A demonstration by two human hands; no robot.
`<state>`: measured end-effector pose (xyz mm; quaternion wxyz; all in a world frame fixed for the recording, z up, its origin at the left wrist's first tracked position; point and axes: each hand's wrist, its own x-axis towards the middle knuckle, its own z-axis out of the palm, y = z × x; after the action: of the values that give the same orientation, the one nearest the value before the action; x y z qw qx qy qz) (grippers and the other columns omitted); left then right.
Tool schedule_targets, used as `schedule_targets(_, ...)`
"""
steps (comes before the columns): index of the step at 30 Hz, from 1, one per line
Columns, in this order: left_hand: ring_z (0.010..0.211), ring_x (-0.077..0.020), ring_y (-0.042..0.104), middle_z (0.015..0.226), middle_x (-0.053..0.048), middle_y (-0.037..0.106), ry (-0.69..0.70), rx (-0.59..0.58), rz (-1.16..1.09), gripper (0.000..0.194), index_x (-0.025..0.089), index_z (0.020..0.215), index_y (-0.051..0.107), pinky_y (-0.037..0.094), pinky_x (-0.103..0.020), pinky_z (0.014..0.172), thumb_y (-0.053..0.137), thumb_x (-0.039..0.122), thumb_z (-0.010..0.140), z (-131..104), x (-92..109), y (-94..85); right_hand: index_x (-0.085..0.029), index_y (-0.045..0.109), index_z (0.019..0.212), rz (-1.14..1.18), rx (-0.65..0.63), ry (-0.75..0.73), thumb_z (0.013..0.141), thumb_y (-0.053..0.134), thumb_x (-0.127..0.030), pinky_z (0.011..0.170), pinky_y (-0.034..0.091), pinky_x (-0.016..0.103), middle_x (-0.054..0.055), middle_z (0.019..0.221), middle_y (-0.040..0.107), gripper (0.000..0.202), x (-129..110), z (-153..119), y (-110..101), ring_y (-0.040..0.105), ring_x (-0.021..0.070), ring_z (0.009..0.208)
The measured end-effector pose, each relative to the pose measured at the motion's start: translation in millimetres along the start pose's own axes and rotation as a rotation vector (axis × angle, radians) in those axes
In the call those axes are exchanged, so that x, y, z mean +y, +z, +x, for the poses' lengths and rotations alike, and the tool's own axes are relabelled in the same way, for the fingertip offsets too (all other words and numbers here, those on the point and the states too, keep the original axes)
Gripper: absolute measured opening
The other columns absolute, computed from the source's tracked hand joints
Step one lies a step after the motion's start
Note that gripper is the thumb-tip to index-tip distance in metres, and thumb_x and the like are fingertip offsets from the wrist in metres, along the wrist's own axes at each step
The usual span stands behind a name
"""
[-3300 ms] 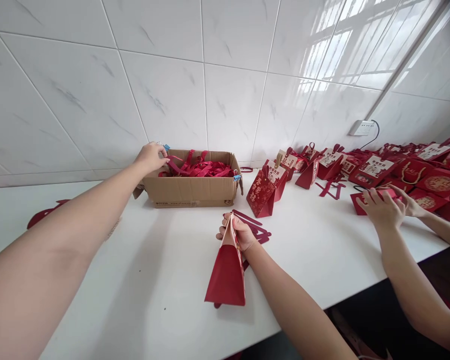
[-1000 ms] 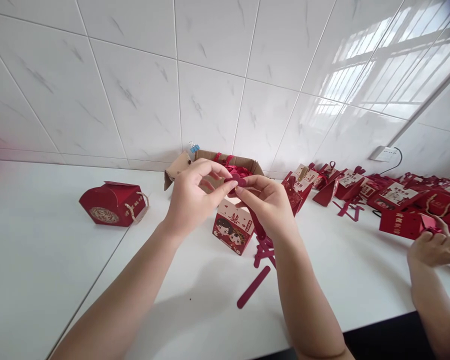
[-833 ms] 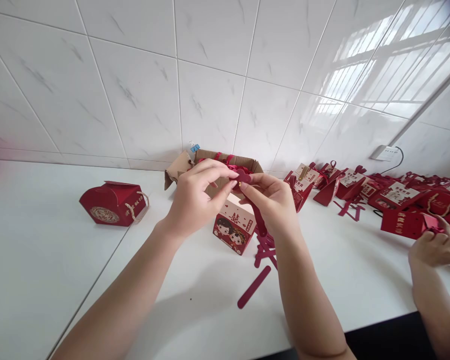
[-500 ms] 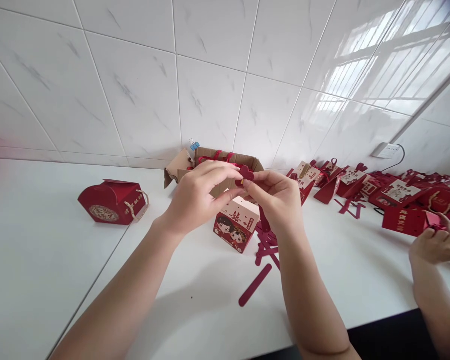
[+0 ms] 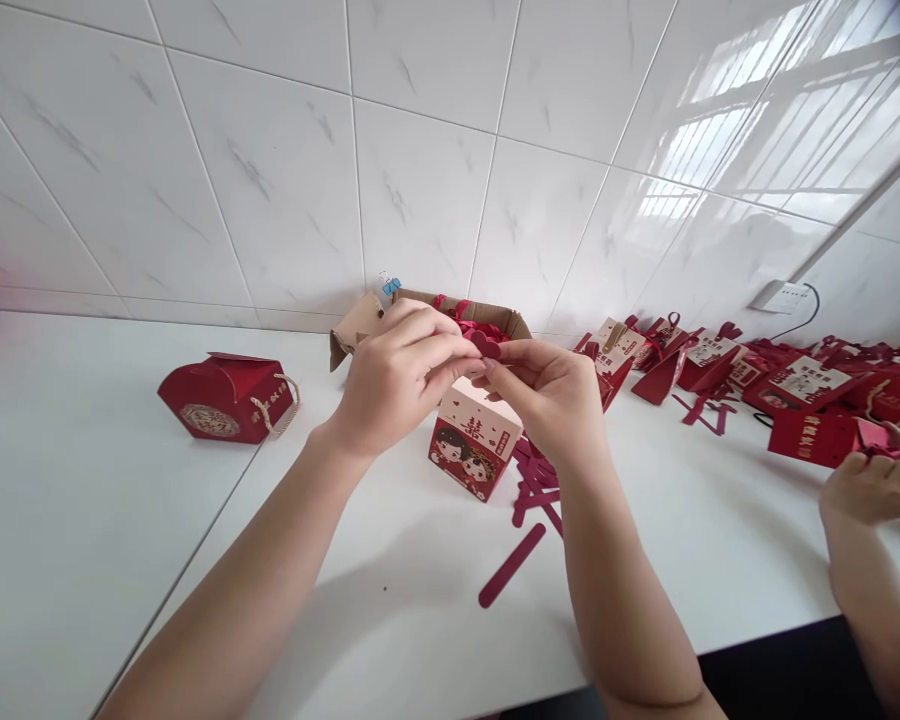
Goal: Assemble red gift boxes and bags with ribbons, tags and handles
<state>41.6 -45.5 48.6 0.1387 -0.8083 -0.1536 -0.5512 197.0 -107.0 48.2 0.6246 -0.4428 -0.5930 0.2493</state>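
Note:
My left hand and my right hand meet above a small gift box, fingertips almost touching. Between them a dark red heart-shaped paper piece is pinched. My right thumb and forefinger hold its near side, and my left fingers close on its left edge. Whatever else hangs from the piece is hidden behind my fingers. Just below stands the gift box, cream on top, with two cartoon figures on its red front. Beside it on the right lie several dark red paper strips, with one single strip nearer me.
An open cardboard carton with red pieces stands at the wall. On the left sits a red box with rope handle. Many finished-looking red boxes crowd the right, where another person's hand holds a red box.
My left fingers have closed from a spread grip to a pinch at the heart-shaped piece, which sits slightly higher. The boxes on the table have stayed put.

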Motion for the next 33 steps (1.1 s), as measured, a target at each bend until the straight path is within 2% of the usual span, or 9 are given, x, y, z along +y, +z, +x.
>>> schedule_targets(11,0.077,-0.0160,0.058,0.079,-0.003,0.067,-0.073,-0.019,-0.044,0.012,0.017,0.079,0.062,0.047,-0.030,0.072,0.057,0.018,0.090,0.0,6.7,5.1,-0.018,0.068,0.079,-0.103,0.065,-0.105,0.074,0.068,-0.021,0.062,0.057,0.026,0.002,0.076,0.073,0.005,5.3,-1.3,4.3,0.070,0.0146,0.068)
schedule_targets(18,0.073,-0.0143,0.057,0.076,-0.002,0.065,-0.328,-0.141,-0.256,0.018,0.016,0.074,0.061,0.043,-0.026,0.060,0.056,0.021,0.091,3.9,12.1,-1.5,-0.019,0.068,0.079,-0.123,0.018,-0.098,0.075,0.067,-0.020,0.063,0.057,0.027,0.002,0.079,0.074,0.005,2.5,-2.9,2.6,0.071,0.0155,0.070)
schedule_targets(21,0.079,-0.0150,0.059,0.079,-0.002,0.066,-0.303,-0.178,-0.269,0.017,0.016,0.075,0.063,0.046,-0.027,0.067,0.057,0.020,0.090,3.8,10.0,-3.9,-0.018,0.067,0.078,-0.123,0.020,-0.073,0.074,0.067,-0.020,0.063,0.056,0.027,0.002,0.076,0.074,0.004,2.9,-1.3,1.5,0.071,0.0164,0.071)
schedule_targets(25,0.087,-0.0166,0.061,0.087,-0.003,0.068,-0.204,-0.214,-0.242,0.006,0.018,0.087,0.067,0.049,-0.030,0.078,0.062,0.021,0.087,1.7,6.2,-5.2,-0.018,0.067,0.077,-0.130,0.037,-0.027,0.072,0.067,-0.020,0.062,0.057,0.027,0.002,0.076,0.073,0.006,3.1,1.5,-0.4,0.071,0.0168,0.069)
schedule_targets(29,0.088,-0.0171,0.062,0.089,-0.003,0.068,-0.170,-0.199,-0.208,0.007,0.018,0.088,0.066,0.050,-0.031,0.079,0.059,0.017,0.088,-0.6,4.4,-2.6,-0.018,0.067,0.077,-0.142,0.026,-0.020,0.072,0.067,-0.019,0.065,0.057,0.028,0.002,0.076,0.073,0.005,1.9,1.7,-1.1,0.071,0.0172,0.072)
schedule_targets(33,0.085,-0.0165,0.061,0.084,-0.002,0.067,-0.203,-0.156,-0.189,0.010,0.018,0.082,0.064,0.050,-0.031,0.077,0.056,0.015,0.088,-0.1,4.9,-1.7,-0.018,0.066,0.077,-0.130,-0.023,-0.045,0.076,0.068,-0.024,0.062,0.057,0.027,0.001,0.075,0.072,0.006,-0.3,-0.8,-1.5,0.070,0.0164,0.070)
